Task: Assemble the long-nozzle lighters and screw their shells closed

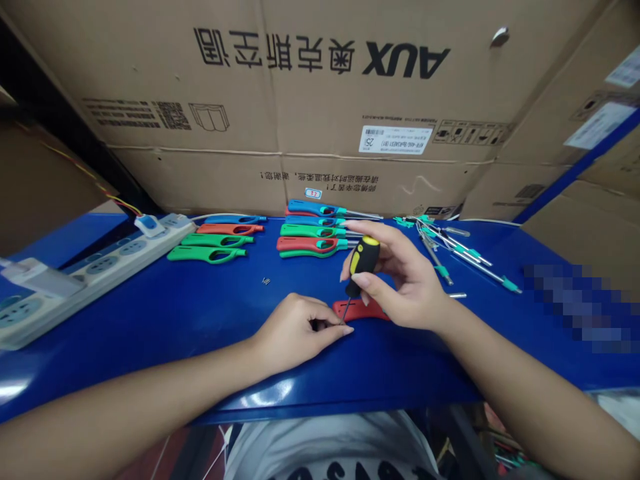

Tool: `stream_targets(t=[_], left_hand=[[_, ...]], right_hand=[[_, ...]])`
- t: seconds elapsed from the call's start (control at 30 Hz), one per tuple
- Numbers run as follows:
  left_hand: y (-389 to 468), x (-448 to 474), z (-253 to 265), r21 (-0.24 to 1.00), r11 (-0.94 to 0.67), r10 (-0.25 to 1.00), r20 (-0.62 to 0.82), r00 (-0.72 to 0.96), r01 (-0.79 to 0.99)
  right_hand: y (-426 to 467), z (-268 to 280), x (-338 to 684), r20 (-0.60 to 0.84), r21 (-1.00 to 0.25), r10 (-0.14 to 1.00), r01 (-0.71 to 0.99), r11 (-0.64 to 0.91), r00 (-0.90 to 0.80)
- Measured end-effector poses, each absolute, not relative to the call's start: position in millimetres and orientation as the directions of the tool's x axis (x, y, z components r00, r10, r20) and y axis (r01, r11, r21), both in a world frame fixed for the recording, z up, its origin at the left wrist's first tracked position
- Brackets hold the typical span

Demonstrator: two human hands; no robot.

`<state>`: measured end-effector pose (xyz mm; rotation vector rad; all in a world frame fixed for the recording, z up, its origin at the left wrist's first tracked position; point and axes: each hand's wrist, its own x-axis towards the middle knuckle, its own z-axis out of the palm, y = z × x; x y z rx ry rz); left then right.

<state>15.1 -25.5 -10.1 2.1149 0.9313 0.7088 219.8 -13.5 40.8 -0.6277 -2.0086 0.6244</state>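
Note:
My right hand (407,287) grips the black and yellow handle of a small screwdriver (365,259), its thin shaft slanting down to the left. My left hand (293,337) is closed, thumb and forefinger pinched together around the screwdriver's tip. Whatever sits between those fingertips is too small to make out. Beside the tip lies a red gas lighter (364,310) on the blue table, partly covered by my right hand. A metal tube end (457,295) shows past the right wrist.
Several assembled lighters (307,231) lie stacked at the back, loose handle shells (213,253) left of them. Small screws (266,281) rest mid-table. Metal rods with teal parts (465,250) lie right. A power strip (107,267) runs along the left, before a cardboard wall (320,107).

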Motion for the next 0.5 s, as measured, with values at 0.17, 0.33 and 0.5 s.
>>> stream_targets(t=[0.17, 0.33, 0.5], left_hand=[[-21, 14, -9, 0.738, -0.585, 0.756, 0.345, 0.557, 0.337], [-8, 9, -12, 0.621, -0.677, 0.716, 0.429, 0.552, 0.395], [-3, 8, -20, 0.615, -0.691, 0.681, 0.377, 0.628, 0.381]], right_hand=[[-13, 33, 214, 0.82, -0.472, 0.535, 0.289, 0.833, -0.203], [-8, 29, 213, 0.858, -0.417, 0.499, 0.4, 0.816, -0.125], [-6, 28, 213, 0.858, -0.397, 0.494, 0.43, 0.811, -0.138]])
